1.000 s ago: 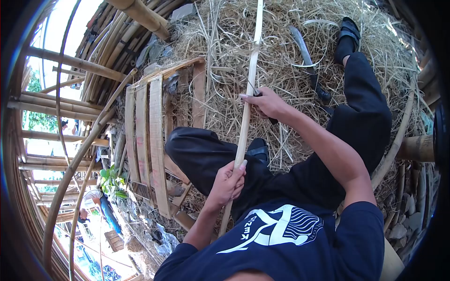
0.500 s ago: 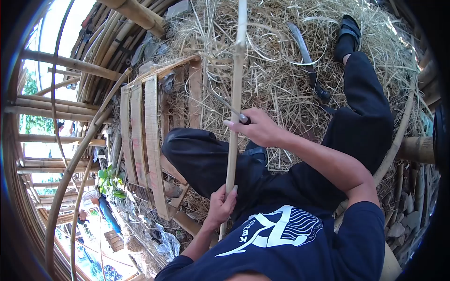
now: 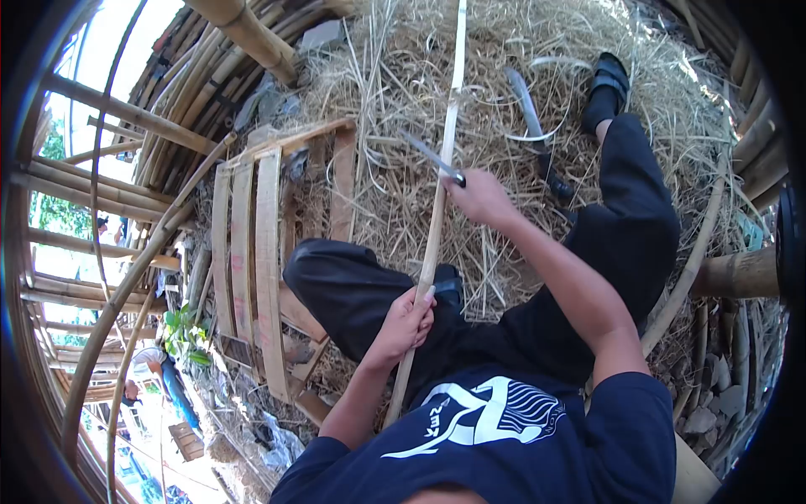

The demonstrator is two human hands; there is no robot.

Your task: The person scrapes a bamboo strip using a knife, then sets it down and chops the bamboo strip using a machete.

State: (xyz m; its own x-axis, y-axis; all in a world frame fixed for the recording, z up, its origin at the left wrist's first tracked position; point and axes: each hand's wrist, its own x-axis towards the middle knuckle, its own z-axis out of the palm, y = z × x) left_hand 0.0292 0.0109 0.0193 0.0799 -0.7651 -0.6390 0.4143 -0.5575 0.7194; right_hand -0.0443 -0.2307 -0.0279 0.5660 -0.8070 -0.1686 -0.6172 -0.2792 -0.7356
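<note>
A long pale bamboo strip (image 3: 437, 220) runs from beside my shirt up to the top edge of the view. My left hand (image 3: 405, 324) is wrapped round its lower part, near my bent knee. Higher up, my right hand (image 3: 477, 196) grips the dark handle of a knife (image 3: 433, 156). The blade points up and left and crosses the strip; whether its edge touches the strip I cannot tell. On the straw to the right lies a second, larger blade (image 3: 526, 102) with a black handle, a thin curled shaving beside it.
Straw and shavings (image 3: 395, 202) cover the ground. A wooden slatted pallet (image 3: 269, 269) lies left of my knee. Bamboo poles (image 3: 109, 193) frame the left side, with another person (image 3: 164, 378) bending beyond them. A thick bamboo pole (image 3: 739, 273) juts in at the right.
Since half a second ago, my left hand has moved up and the strip with it. My right hand, still holding the knife, has shifted up and slightly right. The view has also shifted a little.
</note>
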